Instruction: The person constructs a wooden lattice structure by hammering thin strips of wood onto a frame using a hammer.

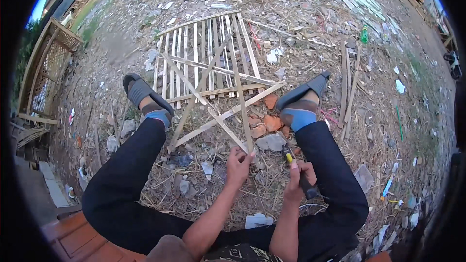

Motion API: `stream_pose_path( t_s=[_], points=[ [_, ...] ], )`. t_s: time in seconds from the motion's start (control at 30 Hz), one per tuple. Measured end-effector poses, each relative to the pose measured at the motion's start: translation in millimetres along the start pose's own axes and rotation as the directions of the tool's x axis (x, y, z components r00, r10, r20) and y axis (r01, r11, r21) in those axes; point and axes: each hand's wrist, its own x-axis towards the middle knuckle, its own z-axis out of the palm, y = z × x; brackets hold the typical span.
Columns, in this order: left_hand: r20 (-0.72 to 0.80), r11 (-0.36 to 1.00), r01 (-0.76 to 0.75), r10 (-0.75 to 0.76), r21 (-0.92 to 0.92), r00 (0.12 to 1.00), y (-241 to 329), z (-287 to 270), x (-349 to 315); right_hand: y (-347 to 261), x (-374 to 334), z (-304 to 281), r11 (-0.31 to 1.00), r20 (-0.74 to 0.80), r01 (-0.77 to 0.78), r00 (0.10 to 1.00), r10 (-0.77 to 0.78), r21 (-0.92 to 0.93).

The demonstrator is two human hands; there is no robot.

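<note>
Between my feet lies a star-shaped frame of thin wooden slats (199,132), crossing one another on the littered ground. The fingers of my left hand (237,169) are closed on the frame's nearest tip, where two slat ends meet. My right hand (295,180) is wrapped round the black and yellow handle of a hammer (289,157), to the right of that tip. Its head is small and hard to make out against the ground. Just beyond the hammer sits a grey stone (270,142). The star's far part overlaps a slatted wooden panel (199,22) lying flat.
Broken orange brick pieces (273,123) lie by my right foot. Further right are several long wooden strips (344,90) and a green bottle (364,35). A wooden lattice frame (51,68) stands at the far left. Stones, straw and scraps cover the ground.
</note>
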Motion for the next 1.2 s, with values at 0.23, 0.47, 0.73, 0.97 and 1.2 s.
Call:
stream_pose_path(
  t_s=[0.23, 0.47, 0.73, 0.97, 1.2],
  points=[
    [0.048, 0.998, -0.01, 0.014, -0.068, 0.999, 33, -2, 8, 3, -1, -4, 1.0, -0.005, -0.01, 1.0, 0.009, -0.027],
    [0.103, 0.988, 0.04, -0.025, -0.151, 0.994, 81, -11, 3, 3, -2, -1, 0.999, -0.024, 0.009, 1.0, -0.01, -0.039],
    [0.113, 0.929, 0.11, -0.074, -0.353, 0.991, 141, -31, 1, 1, -1, -1, 0.999, -0.029, 0.006, 1.0, -0.007, -0.046],
    [0.111, 0.85, 0.083, -0.028, -0.521, 0.993, 200, -57, 8, 1, 2, -2, 0.998, -0.035, 0.031, 0.999, -0.033, -0.052],
    [0.292, 0.788, 0.162, 0.023, -0.594, 0.956, 283, -89, 52, -1, 2, 2, 0.997, -0.019, 0.051, 0.998, -0.052, -0.052]
  ],
)
